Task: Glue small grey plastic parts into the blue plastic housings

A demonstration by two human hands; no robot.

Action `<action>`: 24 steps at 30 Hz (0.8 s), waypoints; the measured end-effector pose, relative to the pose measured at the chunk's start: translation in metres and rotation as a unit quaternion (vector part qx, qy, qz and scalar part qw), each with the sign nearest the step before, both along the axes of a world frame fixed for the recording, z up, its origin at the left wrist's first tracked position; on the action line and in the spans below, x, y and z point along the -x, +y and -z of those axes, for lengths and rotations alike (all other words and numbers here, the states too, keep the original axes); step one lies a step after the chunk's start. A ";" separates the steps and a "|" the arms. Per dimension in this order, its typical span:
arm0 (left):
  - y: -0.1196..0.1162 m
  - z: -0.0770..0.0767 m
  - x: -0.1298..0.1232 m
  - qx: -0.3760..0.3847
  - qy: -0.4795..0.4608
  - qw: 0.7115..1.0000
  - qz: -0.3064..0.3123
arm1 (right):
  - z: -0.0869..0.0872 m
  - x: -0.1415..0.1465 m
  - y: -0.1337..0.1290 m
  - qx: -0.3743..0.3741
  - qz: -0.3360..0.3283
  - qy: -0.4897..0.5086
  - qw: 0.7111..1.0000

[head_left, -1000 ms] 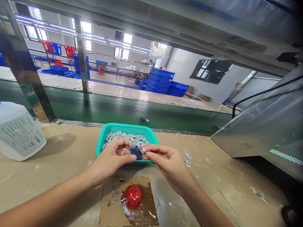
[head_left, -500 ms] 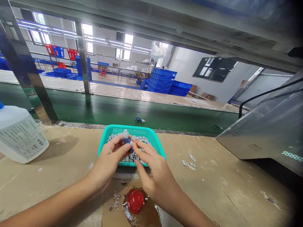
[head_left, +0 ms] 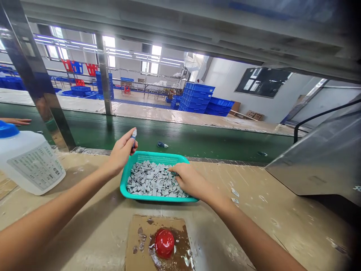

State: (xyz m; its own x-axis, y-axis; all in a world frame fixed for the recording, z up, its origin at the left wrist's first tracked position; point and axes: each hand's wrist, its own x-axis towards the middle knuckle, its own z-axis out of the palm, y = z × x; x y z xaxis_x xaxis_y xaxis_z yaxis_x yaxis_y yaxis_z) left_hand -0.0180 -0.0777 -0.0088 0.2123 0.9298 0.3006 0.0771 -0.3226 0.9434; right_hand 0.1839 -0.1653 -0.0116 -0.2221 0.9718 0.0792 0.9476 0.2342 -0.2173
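Observation:
My left hand (head_left: 122,150) is closed around a small blue-and-white piece (head_left: 134,136), held up over the green conveyor belt beyond the basket's back left corner. The piece is partly hidden by the fingers. My right hand (head_left: 188,178) reaches over the right side of a turquoise plastic basket (head_left: 159,198). Its index finger stretches onto the small grey parts (head_left: 152,180) that fill the basket, with the thumb apart below; the other fingers are mostly hidden. A similar blue-and-white piece (head_left: 163,144) lies on the green conveyor belt (head_left: 191,137) behind the basket.
Nearer me, a red dome-shaped object (head_left: 164,243) sits in spilled liquid on a cardboard sheet (head_left: 132,259). A white jug (head_left: 34,162) with a blue cap stands left. Loose grey parts (head_left: 235,193) lie right of the basket, near a metal housing (head_left: 318,158). Another person's hand (head_left: 17,121) shows far left.
My hands have separated. The left carried the blue-and-white piece up and left; the right moved down into the basket's grey parts. Another person's hand has come into view at far left.

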 end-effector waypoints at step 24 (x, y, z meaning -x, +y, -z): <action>0.124 0.027 -0.054 -0.130 0.505 0.843 0.134 | 0.016 -0.005 0.018 0.026 -0.009 -0.009 1.000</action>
